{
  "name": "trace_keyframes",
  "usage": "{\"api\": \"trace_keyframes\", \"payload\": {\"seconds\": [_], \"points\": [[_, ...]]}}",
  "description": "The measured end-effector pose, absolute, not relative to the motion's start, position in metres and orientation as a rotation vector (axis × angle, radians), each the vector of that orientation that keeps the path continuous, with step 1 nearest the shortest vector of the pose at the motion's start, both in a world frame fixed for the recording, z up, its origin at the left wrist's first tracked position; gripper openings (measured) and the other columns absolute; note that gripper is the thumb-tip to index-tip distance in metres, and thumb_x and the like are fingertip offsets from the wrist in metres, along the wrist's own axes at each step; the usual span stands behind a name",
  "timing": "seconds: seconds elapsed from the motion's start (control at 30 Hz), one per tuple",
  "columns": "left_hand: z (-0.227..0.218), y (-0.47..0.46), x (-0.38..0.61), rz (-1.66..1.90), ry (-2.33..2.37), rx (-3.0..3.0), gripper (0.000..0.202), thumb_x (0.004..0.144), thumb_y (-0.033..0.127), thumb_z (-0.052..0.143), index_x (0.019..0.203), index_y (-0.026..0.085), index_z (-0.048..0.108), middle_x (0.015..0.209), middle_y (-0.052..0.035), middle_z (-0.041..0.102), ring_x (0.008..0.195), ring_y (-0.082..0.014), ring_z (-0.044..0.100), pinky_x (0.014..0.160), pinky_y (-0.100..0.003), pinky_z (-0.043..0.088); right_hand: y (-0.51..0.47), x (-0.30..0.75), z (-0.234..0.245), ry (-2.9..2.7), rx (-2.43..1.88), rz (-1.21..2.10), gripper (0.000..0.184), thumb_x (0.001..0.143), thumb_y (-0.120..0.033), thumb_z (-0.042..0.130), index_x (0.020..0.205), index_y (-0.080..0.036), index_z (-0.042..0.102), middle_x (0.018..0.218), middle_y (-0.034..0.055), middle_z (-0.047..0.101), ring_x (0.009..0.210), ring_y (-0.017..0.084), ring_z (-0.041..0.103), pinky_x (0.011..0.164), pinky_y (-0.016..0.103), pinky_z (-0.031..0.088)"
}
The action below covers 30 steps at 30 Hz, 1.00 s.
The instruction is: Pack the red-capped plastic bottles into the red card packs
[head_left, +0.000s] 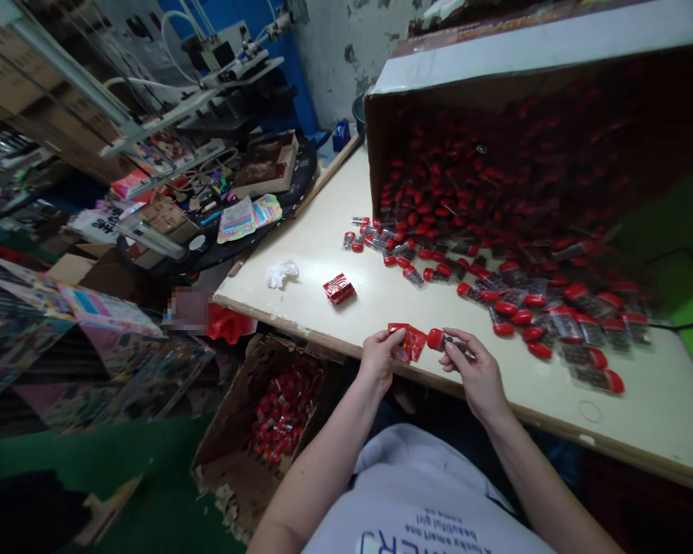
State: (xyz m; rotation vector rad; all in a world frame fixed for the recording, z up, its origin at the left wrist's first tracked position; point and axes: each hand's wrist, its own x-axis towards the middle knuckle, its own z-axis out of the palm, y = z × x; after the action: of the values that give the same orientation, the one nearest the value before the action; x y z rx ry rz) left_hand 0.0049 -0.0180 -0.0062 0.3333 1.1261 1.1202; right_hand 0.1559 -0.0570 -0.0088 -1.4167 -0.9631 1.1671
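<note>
My left hand [379, 360] pinches a small red foil packet [407, 342] at the table's front edge. My right hand [477, 375] holds a small clear bottle with a red cap [440, 341], cap pointing towards the packet. The two are close but apart. Many similar red-capped bottles in clear bags [531, 315] lie scattered across the cream table [641, 415] to the right. More fill a large cardboard box [497, 169] lying on its side. A red foil bundle [339, 289] sits left of my hands.
A white crumpled glove or cloth [282, 273] lies on the table. Below the left edge, an open cardboard box [231, 431] holds red packets. To the far left stands a cluttered round table with papers and packaging [266, 223]; a machine with tubing [231, 69] stands behind it.
</note>
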Motion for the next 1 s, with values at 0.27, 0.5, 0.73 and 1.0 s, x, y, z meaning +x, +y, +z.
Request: {"api": "trace_keyframes", "payload": {"seconds": [0.27,0.5,0.73,1.0], "points": [[-0.008,-0.011,0.005,1.158,1.054,0.097,0.029,0.052,0.022,0.079,0.071,0.012,0.059,0.063,0.0006,0.061,0.055,-0.0082,0.054,0.057,-0.022,0.041,-0.067,0.143,-0.001,-1.017,-1.284,1.377,0.032,0.081,-0.037,0.057,0.109,-0.022,0.056,0.070,-0.0016,0.058,0.056,0.011,0.055,0.051,0.023,0.048],[-0.002,-0.016,0.009,1.135,0.988,0.102,0.026,0.058,0.024,0.076,0.071,0.012,0.057,0.066,-0.0014,0.060,0.059,-0.0100,0.056,0.061,-0.023,0.044,-0.065,0.133,-0.011,-1.077,-1.330,1.367,0.034,0.080,-0.041,0.056,0.108,-0.022,0.057,0.071,-0.0016,0.057,0.056,0.011,0.057,0.051,0.023,0.050],[-0.001,-0.022,0.007,1.046,0.984,0.064,0.018,0.069,0.023,0.068,0.077,0.009,0.061,0.074,-0.0073,0.064,0.063,-0.0120,0.059,0.061,-0.024,0.047,-0.060,0.140,-0.014,-1.100,-1.358,1.353,0.035,0.080,-0.041,0.056,0.109,-0.021,0.057,0.069,-0.0015,0.057,0.057,0.012,0.057,0.052,0.024,0.050],[-0.001,-0.011,0.003,1.066,1.058,-0.085,0.013,0.069,0.019,0.067,0.076,0.012,0.059,0.069,-0.0053,0.063,0.060,-0.0130,0.059,0.058,-0.025,0.047,-0.067,0.152,-0.008,-1.052,-1.374,1.273,0.033,0.082,-0.039,0.055,0.110,-0.021,0.055,0.063,-0.0025,0.057,0.055,0.012,0.055,0.054,0.025,0.050]]}}
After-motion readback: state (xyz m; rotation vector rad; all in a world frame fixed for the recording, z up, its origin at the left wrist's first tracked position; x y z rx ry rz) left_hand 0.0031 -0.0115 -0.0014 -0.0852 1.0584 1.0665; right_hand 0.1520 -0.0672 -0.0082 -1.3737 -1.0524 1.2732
